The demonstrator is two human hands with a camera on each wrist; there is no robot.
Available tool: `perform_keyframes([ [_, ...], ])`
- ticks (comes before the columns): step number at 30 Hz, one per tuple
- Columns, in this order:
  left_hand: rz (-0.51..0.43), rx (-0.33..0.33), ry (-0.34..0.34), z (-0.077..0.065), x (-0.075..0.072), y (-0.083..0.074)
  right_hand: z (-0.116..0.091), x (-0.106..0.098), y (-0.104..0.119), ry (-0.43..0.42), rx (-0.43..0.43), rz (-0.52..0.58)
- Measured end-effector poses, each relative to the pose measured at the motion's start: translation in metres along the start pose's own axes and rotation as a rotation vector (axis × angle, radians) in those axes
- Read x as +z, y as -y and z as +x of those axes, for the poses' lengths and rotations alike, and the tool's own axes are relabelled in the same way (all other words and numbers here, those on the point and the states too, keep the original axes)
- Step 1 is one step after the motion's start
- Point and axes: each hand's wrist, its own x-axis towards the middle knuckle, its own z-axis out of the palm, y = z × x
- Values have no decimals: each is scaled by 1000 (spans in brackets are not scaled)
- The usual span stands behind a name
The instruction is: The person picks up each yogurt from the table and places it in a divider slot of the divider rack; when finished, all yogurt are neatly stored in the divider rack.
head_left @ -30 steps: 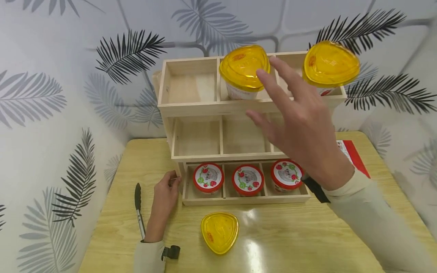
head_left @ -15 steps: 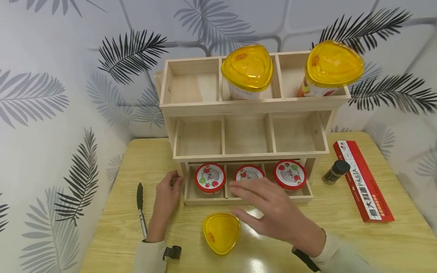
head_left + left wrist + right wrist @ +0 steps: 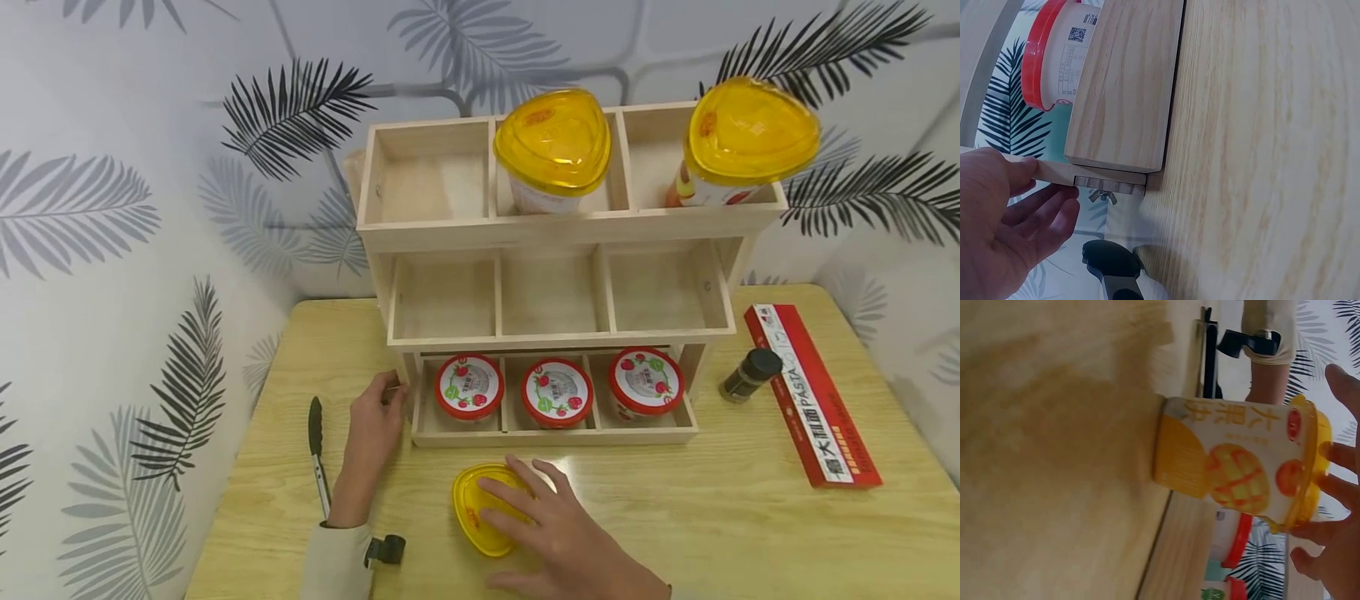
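Observation:
My left hand (image 3: 375, 429) pinches the upright side of the wooden shelf rack (image 3: 555, 437); in the left wrist view the thumb lies above the wood and the curled fingers below. My right hand (image 3: 558, 533) is spread over a cup with a yellow lid (image 3: 480, 521) on the table, its fingers at the lid. The right wrist view gives that cup (image 3: 1241, 456) a mango picture on its side; whether the fingertips press the lid, I cannot tell. Two similar yellow-lidded cups stand on the top tier, in the middle (image 3: 555, 142) and right (image 3: 750, 137) compartments.
Red-lidded tubs (image 3: 557, 393) fill the bottom tier's three compartments; the middle tier (image 3: 551, 292) holds nothing. Tongs (image 3: 318, 454) lie left of my left forearm. A black-capped jar (image 3: 750, 375) and a red pasta box (image 3: 813, 400) are to the right.
My right hand has come down from beside the top tier's middle cup, past the bottom tier, to the yellow-lidded cup on the table. My left hand stays at the rack's side.

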Motion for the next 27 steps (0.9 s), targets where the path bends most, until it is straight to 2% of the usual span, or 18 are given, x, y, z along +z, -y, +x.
perform_keyframes([
  [10,-13,-19,17,0,0,1,-17,15,2,-33,30,-105],
  [19,-16,-28,4,0,1,1,-18,16,-1,-71,-27,-120],
  [23,-22,-38,2,0,2,0,-6,9,-5,-141,-86,-128],
  [27,-26,-40,3,0,1,0,23,-10,-8,-226,-159,-110],
])
